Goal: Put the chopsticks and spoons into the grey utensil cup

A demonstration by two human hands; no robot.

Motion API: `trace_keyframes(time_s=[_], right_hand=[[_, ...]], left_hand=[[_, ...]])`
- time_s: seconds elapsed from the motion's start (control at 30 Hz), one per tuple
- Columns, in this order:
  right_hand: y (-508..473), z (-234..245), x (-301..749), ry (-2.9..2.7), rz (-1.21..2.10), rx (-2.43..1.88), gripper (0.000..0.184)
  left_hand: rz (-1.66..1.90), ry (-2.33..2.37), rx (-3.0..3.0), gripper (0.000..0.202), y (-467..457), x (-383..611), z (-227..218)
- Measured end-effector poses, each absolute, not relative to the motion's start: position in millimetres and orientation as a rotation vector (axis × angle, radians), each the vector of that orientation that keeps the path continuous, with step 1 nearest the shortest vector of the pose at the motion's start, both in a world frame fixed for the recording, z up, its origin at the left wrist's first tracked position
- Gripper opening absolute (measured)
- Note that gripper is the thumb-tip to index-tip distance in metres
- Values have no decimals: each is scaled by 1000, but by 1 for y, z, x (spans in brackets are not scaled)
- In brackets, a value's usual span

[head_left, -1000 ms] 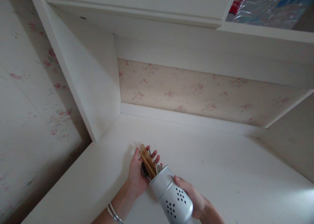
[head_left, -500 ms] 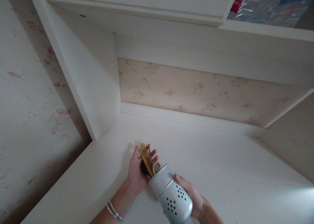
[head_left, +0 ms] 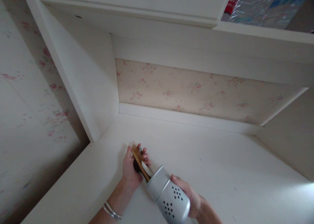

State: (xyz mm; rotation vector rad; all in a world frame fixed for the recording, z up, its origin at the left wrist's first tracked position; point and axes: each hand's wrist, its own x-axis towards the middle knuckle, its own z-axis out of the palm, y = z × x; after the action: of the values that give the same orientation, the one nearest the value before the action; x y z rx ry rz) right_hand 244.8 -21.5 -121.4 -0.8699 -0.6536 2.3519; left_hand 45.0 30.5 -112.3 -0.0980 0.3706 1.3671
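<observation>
My right hand is wrapped round a silver metal utensil holder with clusters of round holes. The holder lies tilted, its mouth facing up and left toward my left hand. Out of that mouth comes a bundle of wooden chopsticks, resting in my left palm with the fingers curled around them. A white flat-ended piece lies beside the chopsticks, half inside the holder. A dark rounded utensil head sits against the palm; its kind is unclear. Thin metal pieces show near the fingers.
Both hands are over a white desktop. A white side panel rises at the left, and a cabinet overhangs the desk. Clear plastic bottles or wrapping fill the open shelf at upper right.
The chopsticks and the white piece have slid further out of the holder into my left hand. Both hands sit slightly further left in view.
</observation>
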Motion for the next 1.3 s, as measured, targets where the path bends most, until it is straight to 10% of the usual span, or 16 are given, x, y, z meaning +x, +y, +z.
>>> trace_keyframes(time_s=[1.3], right_hand=[[-15, -137, 261, -680, 2306, -845, 64]], left_hand=[[1434, 450, -107, 14, 36, 34, -110]])
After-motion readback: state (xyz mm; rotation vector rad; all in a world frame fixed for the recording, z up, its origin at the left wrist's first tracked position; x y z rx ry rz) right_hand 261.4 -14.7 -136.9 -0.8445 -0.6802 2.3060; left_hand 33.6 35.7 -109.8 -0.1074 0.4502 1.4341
